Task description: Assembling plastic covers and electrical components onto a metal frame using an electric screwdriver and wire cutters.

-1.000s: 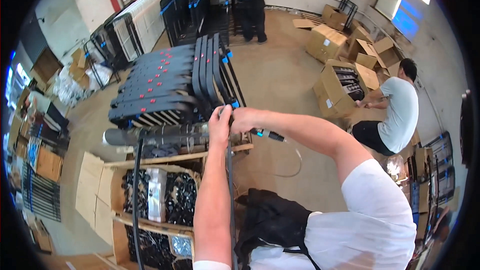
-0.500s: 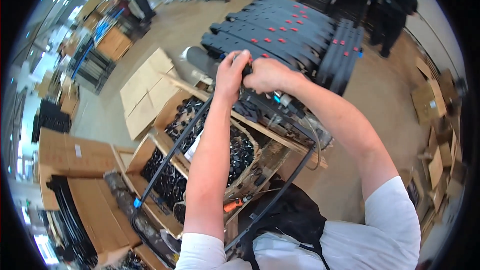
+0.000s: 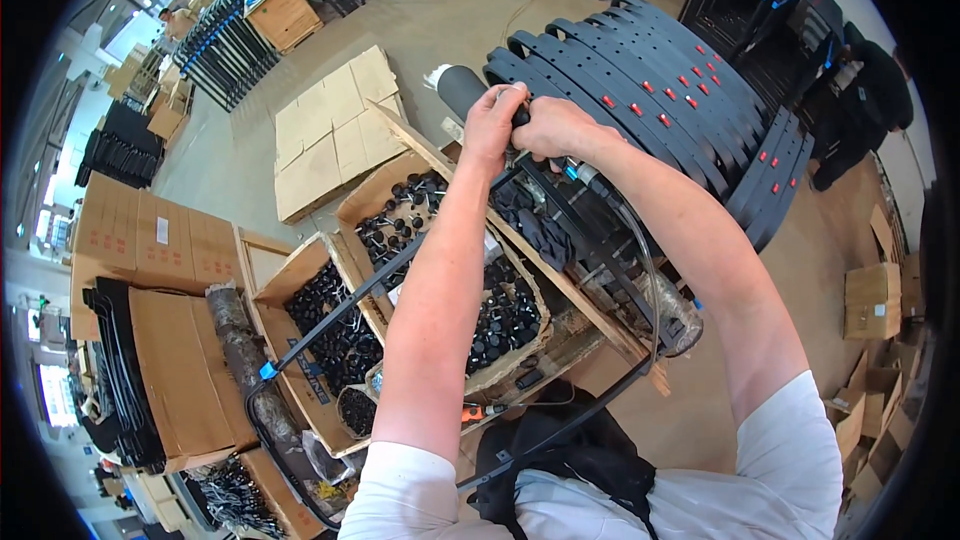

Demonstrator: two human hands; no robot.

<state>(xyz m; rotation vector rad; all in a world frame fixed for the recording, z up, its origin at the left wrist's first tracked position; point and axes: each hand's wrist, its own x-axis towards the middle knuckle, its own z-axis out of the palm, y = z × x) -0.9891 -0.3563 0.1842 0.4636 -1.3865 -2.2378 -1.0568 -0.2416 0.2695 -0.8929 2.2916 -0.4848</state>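
My left hand (image 3: 492,128) and my right hand (image 3: 562,130) meet at the far corner of a black metal tube frame (image 3: 345,308). The right one is wrapped around an air tool, mostly hidden in the fist; its blue-ringed hose fitting (image 3: 580,172) and dark hose (image 3: 648,255) come out below. Closed fingers of the left hand press near a small black part between the hands, but what they grip is hidden. Just beyond them lies a dark grey foam roller (image 3: 463,90). One frame tube passes under my left forearm to a blue-banded end.
Open boxes of black knobs (image 3: 500,320) and bolts (image 3: 335,325) lie beneath the frame, with an orange-handled tool (image 3: 474,412) nearby. Black padded-looking boards with red pieces (image 3: 640,80) are stacked ahead. Flattened cardboard (image 3: 335,130) lies left; a person (image 3: 865,105) stands far right.
The view has turned, so the boards and boxes sit differently in the picture. Both hands stay together at the frame corner, appearing slightly farther right.
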